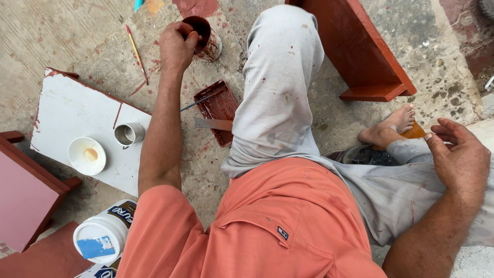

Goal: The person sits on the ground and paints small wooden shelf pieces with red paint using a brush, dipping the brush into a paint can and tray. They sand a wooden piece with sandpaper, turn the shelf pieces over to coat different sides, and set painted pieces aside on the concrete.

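Two hands are in view, and only the left hand [176,45] is at work: its grip is clenched over the rim of a small round tin of dark red paint [207,39] standing on the concrete floor [67,31]. The right hand [460,159] hangs released above the person's folded knee, well apart from the tin and holding nothing. I judge the step in hand to be taking hold of the tin; lifting or shifting it would call for a level carry, since it is open.

Just beside the tin, nearer the person, lies a rectangular red-stained tray [218,105] with a thin brush [198,103] and a flat scraper [213,124] resting across it. Left of the tin lie a slim pencil-like stick [136,51] and a white board [72,113] carrying a metal cup [128,134] and a white bowl [87,155]. Right of the tin, the raised knee [280,77] and a red wooden bench [360,51] crowd the way.
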